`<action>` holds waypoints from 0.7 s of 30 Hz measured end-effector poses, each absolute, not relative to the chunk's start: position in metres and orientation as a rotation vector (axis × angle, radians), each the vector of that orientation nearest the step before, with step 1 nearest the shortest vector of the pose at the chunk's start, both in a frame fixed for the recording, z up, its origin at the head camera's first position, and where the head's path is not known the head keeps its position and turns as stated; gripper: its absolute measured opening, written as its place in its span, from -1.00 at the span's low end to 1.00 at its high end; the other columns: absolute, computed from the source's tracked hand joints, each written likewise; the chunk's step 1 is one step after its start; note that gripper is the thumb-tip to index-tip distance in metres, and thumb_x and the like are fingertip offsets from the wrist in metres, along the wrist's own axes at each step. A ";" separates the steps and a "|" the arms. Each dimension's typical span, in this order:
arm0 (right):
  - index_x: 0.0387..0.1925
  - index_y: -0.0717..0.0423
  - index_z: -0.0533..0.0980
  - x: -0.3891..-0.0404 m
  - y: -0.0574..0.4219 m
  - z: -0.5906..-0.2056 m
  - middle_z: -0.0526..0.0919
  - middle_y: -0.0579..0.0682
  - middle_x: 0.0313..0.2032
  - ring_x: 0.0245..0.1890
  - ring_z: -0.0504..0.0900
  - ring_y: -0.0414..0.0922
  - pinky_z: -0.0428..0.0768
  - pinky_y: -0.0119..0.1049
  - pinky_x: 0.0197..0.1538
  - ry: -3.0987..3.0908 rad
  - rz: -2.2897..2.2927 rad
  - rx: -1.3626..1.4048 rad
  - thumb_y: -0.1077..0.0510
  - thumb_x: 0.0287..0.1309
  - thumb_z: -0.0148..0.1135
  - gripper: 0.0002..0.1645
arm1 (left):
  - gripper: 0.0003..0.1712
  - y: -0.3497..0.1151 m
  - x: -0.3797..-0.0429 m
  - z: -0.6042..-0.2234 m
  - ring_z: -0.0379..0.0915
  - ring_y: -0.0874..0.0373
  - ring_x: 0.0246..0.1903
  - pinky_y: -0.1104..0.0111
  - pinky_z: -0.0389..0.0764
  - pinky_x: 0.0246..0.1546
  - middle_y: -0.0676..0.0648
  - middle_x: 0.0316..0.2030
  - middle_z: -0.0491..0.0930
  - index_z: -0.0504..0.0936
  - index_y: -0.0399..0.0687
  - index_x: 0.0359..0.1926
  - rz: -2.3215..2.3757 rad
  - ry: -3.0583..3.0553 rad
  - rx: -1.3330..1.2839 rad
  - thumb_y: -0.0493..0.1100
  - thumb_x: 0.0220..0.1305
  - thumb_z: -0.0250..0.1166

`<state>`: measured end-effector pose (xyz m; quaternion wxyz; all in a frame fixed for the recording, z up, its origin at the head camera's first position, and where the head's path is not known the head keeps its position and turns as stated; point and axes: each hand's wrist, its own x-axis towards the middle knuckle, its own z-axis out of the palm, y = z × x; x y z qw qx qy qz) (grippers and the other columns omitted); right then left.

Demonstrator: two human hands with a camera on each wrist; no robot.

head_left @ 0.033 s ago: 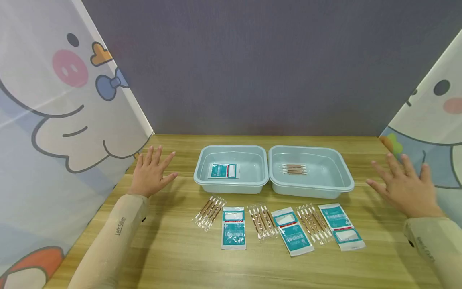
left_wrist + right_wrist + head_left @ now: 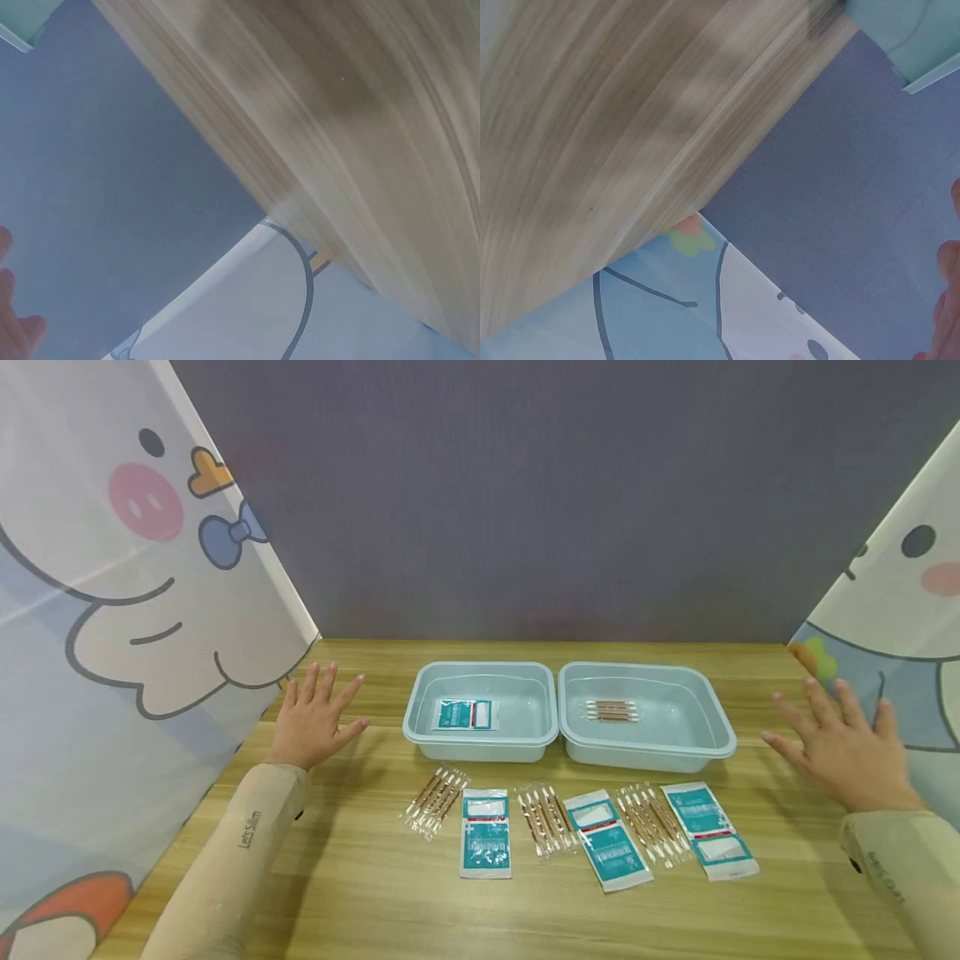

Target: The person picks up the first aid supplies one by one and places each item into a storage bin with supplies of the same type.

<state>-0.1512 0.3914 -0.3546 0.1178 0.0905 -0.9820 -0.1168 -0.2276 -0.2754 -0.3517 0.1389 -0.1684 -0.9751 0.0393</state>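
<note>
My left hand (image 2: 309, 720), fingers spread, is left of the two pale blue basins and holds nothing. On the far right my right hand (image 2: 851, 752) is likewise spread, its palm bare. The left basin (image 2: 480, 750) contains a teal-and-white packet (image 2: 454, 714). In the right basin (image 2: 645, 757) lies a clear pack of brown-stemmed cotton swabs (image 2: 612, 711). A row before the basins alternates three swab packs (image 2: 435, 802) with three teal packets (image 2: 486, 852). Only fingertips of each hand show in the wrist views.
The basins stand side by side on a wood-grain table (image 2: 375, 910). A dark grey panel (image 2: 495, 502) rises behind it. Cartoon-printed panels (image 2: 187, 635) close off the left and right sides.
</note>
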 end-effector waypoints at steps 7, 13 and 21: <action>0.51 -0.05 -0.31 -0.153 0.392 -0.358 -0.33 0.36 0.42 0.36 -0.40 0.41 -0.39 0.49 0.23 -2.915 -0.207 0.190 -0.29 0.41 -0.21 -0.10 | -0.20 -0.271 -0.225 -0.346 -0.35 -0.36 0.40 -0.29 -0.22 0.32 -0.42 0.41 -0.10 0.10 0.05 0.47 0.097 -2.855 -0.471 0.30 0.36 0.00; 0.51 -0.03 -0.23 -0.150 0.390 -0.357 -0.19 0.45 0.39 0.28 -0.11 0.54 -0.17 0.57 0.15 -2.946 -0.062 0.193 -0.27 0.43 -0.25 -0.17 | -0.14 -0.266 -0.222 -0.342 -0.37 -0.37 0.40 -0.32 -0.15 0.30 -0.43 0.41 -0.07 0.00 0.03 0.50 -0.099 -2.854 -0.508 0.40 0.38 -0.21; 0.45 0.30 -0.16 -0.148 0.388 -0.342 0.15 0.62 0.20 0.05 0.26 0.59 0.32 0.47 -0.08 -3.131 0.331 0.218 -0.16 0.48 -0.27 -0.19 | -0.25 -0.254 -0.214 -0.343 -0.04 -0.41 0.33 -0.28 0.07 0.27 -0.40 0.37 0.08 -0.19 -0.01 0.52 -0.576 -2.935 -0.545 0.20 0.50 -0.23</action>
